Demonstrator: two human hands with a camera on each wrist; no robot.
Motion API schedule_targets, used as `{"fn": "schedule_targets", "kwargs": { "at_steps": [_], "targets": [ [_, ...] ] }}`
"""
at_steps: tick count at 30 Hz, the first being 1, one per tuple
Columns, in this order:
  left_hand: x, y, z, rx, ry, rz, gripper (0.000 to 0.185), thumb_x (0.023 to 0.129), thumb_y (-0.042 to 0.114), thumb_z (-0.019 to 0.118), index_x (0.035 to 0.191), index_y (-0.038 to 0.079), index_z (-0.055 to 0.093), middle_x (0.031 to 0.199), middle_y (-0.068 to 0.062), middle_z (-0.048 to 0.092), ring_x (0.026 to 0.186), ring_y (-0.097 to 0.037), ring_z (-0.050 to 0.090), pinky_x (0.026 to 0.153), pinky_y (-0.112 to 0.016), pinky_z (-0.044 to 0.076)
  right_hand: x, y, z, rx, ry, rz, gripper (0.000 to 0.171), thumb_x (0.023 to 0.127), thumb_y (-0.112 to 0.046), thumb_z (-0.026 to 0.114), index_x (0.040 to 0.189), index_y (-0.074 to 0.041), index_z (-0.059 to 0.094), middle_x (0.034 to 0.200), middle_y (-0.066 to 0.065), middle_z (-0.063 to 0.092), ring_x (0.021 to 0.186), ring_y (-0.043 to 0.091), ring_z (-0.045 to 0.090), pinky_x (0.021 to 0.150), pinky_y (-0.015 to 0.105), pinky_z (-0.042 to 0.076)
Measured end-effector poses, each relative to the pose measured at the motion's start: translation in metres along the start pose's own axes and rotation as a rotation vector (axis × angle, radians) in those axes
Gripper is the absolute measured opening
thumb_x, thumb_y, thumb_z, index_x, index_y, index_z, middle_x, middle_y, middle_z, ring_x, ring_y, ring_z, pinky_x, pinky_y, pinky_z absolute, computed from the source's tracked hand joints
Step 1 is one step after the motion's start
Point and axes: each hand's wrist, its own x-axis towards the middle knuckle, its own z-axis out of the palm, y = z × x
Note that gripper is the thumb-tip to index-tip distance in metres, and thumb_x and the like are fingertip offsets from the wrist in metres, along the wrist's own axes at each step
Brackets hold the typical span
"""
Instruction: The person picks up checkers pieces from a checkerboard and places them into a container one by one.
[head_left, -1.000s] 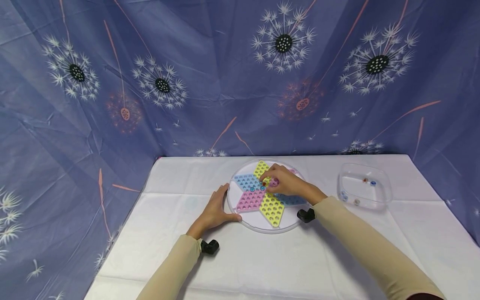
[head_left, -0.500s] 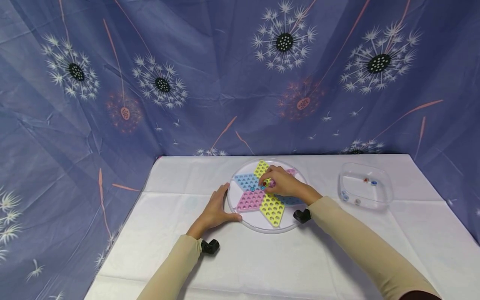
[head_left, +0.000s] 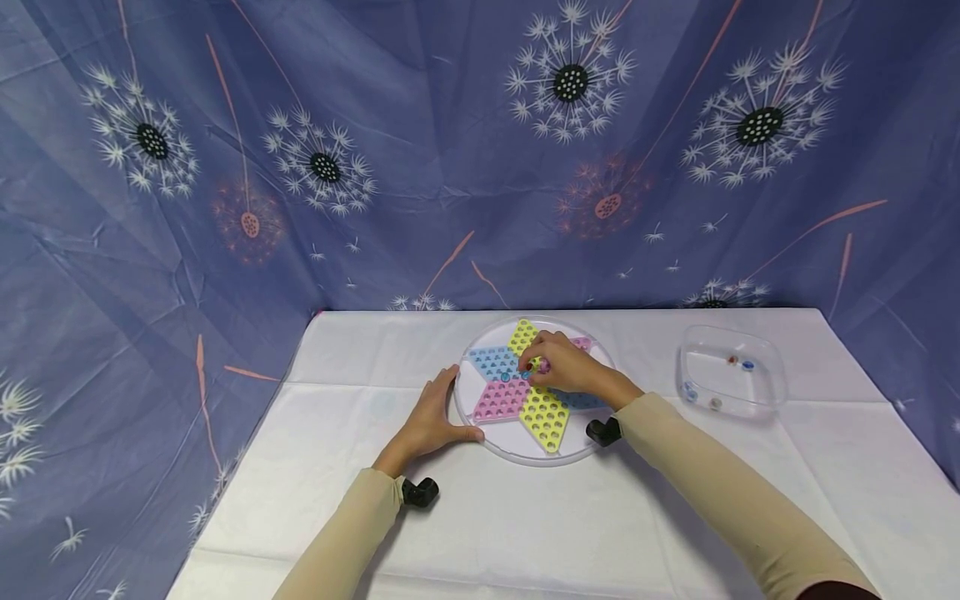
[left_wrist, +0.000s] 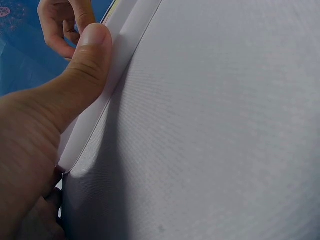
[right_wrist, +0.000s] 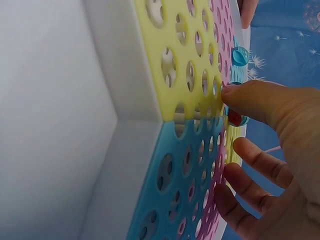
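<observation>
Left hand [head_left: 431,421] steadying the near-left rim of the star-shaped marble board [head_left: 534,390] at mid-table, fingers relaxed. Right hand [head_left: 567,367] pinching a red marble [head_left: 531,367] over the centre. Few holes filled; several marbles left in the clear tray [head_left: 731,382] toward the right edge.

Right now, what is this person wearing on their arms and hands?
Long beige sleeves cover both arms to the wrists. The left hand and right hand are bare, with no gloves or rings visible. A small black camera sits strapped under each wrist.
</observation>
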Motion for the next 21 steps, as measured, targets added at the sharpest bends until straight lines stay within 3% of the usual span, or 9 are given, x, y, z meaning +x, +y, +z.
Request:
{"fn": "schedule_targets", "kwargs": {
  "at_steps": [21],
  "targets": [
    [-0.0012, 0.0012, 0.0008, 0.002, 0.01, 0.002, 0.128, 0.066, 0.04, 0.098, 0.163, 0.006, 0.022, 0.168, -0.015, 0.024, 0.157, -0.035, 0.013, 0.128, -0.05, 0.013, 0.0002, 0.0026, 0.0001, -0.016, -0.007, 0.02, 0.017, 0.089, -0.013, 0.079, 0.104, -0.02, 0.08, 0.111, 0.003, 0.064, 0.11, 0.029, 0.049, 0.097, 0.051, 0.043]
  ]
}}
